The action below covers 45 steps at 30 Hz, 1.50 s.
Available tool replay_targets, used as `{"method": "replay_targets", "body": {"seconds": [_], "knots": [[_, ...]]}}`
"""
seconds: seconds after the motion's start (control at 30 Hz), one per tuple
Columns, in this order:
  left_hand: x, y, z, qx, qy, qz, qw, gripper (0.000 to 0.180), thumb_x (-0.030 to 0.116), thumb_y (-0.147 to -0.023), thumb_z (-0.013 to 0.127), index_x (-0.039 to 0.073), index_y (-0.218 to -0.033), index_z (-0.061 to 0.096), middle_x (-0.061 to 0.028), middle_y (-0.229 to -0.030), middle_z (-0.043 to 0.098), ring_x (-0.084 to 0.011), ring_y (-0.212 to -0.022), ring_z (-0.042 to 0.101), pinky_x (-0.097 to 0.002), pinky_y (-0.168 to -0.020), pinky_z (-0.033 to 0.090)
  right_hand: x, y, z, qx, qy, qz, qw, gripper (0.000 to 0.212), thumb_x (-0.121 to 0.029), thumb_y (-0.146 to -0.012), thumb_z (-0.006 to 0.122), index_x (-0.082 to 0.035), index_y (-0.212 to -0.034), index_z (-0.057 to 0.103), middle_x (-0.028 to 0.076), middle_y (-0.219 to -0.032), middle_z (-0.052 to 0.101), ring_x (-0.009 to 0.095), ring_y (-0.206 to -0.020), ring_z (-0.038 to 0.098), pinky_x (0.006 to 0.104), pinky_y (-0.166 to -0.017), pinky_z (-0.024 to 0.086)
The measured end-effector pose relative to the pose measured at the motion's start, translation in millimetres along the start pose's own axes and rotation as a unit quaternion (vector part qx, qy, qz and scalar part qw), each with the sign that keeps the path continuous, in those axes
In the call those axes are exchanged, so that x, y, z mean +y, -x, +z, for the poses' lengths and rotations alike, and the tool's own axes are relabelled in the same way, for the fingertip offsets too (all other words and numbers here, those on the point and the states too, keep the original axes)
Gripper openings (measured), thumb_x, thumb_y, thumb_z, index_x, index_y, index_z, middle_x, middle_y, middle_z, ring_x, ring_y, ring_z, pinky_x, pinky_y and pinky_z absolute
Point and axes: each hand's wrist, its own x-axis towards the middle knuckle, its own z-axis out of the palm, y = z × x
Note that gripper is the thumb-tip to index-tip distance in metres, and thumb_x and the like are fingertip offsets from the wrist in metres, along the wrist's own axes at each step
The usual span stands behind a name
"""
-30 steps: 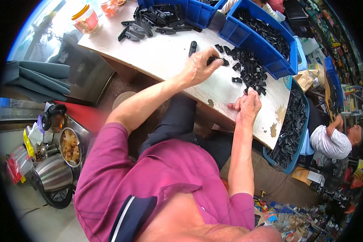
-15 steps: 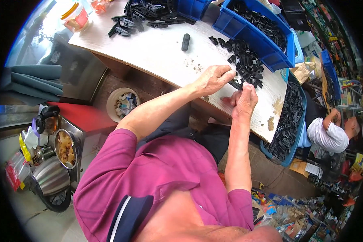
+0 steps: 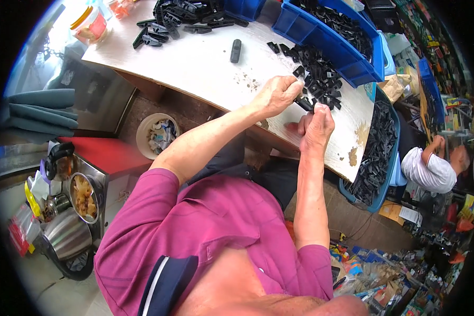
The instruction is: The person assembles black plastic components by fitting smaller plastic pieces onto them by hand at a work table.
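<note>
Head view: over the white, worn tabletop point(image 3: 205, 73), an elongated black plastic piece point(image 3: 304, 104) lies between both hands' fingertips, its long axis slanting from the left hand point(image 3: 278, 96) down toward the right hand point(image 3: 317, 128). Both hands' fingers are bunched, apparently pinching its opposite ends; neither hand looks clearly nearer. Small black plastic parts point(image 3: 322, 80) lie heaped just beyond.

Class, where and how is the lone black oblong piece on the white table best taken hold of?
Grip the lone black oblong piece at its middle, probably from above, pinching across its long sides: it is narrow, lies lengthwise roughly up the view, and sits apart from the other black parts, leaving both sides accessible.
</note>
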Motion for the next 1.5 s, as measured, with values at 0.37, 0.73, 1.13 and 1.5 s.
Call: {"method": "replay_targets", "body": {"seconds": [0.37,0.73,1.13,1.5], "knots": [[-17,8,59,0.121,-0.163,0.276,0.939,0.009,0.012,-0.091,0.055,0.002,-0.092,0.055,-0.0175,-0.082,0.056,-0.0399,-0.07,0.058,-0.0456,-0.06,0.048,10,-2,-14,0.02,0.056,-0.043,0.997,0.025,-0.024,-0.096,0.05,-0.006,-0.078,0.052,-0.006,-0.075,0.043,0.007,-0.071,0.038,0.0253,-0.063,0.034],[-26,-70,-62,0.149,-0.523,0.196,0.816,0.028,0.008,-0.08,0.059,0.012,-0.106,0.069,-0.0088,-0.107,0.066,-0.0323,-0.113,0.056,-0.0482,-0.086,0.047,-22,-12,-15,0.144,-0.058,0.126,0.98,0.03,-0.033,-0.095,0.048,-0.009,-0.079,0.041,-0.002,-0.049,0.025,0.013,-0.042,0.036,0.0465,-0.052,0.059],[-24,-64,-46,0.178,-0.354,0.27,0.878,0.007,0.01,-0.091,0.056,0.006,-0.096,0.054,-0.0174,-0.087,0.064,-0.036,-0.084,0.062,-0.0457,-0.072,0.05,-57,-64,-147,0.438,-0.021,0.041,0.898,0.047,-0.04,-0.089,0.064,-0.004,-0.118,0.054,0.008,-0.052,0.041,0.026,-0.05,0.05,0.0683,-0.07,0.055],[-10,-20,26,0.019,-0.047,0.066,0.997,0.03,0.027,-0.097,0.045,0.0,-0.091,0.057,-0.0289,-0.091,0.06,-0.045,-0.088,0.061,-0.0535,-0.073,0.048,-16,-22,-15,-0.053,0.06,0.137,0.987,0.032,-0.022,-0.094,0.067,-0.003,-0.118,0.063,-0.001,-0.052,0.045,0.01,-0.04,0.041,0.0301,-0.04,0.046]]}}
